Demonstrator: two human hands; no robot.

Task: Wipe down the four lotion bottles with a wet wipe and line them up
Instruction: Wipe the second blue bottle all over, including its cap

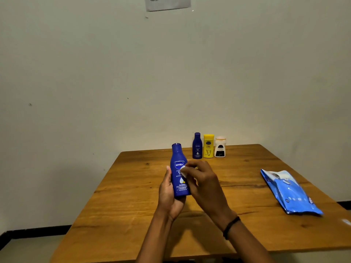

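At a wooden table (247, 224) set against a plain wall (95, 73), a person works on what appears to be the last of four lotion bottles. The left hand (168, 194) is wrapped around the lower body of a large blue Nivea bottle (178, 168), holding it upright above the table, while the right hand (203, 179) pinches a small white wet wipe (183, 170) against the bottle's label. The step in hand looks to be the wipe-down itself. Judging by the layout, the next move calls for turning the bottle to reach its back and cap, then standing it at the open left end of the row. That row sits at the far edge: a smaller blue Nivea bottle (197, 146), a yellow bottle (208, 146) and a white bottle (220, 147), upright and close together. A blue pack of wet wipes (288, 190) lies well apart to the right. Nothing blocks the path to the row. A paper notice (168, 3) hangs on the wall above.
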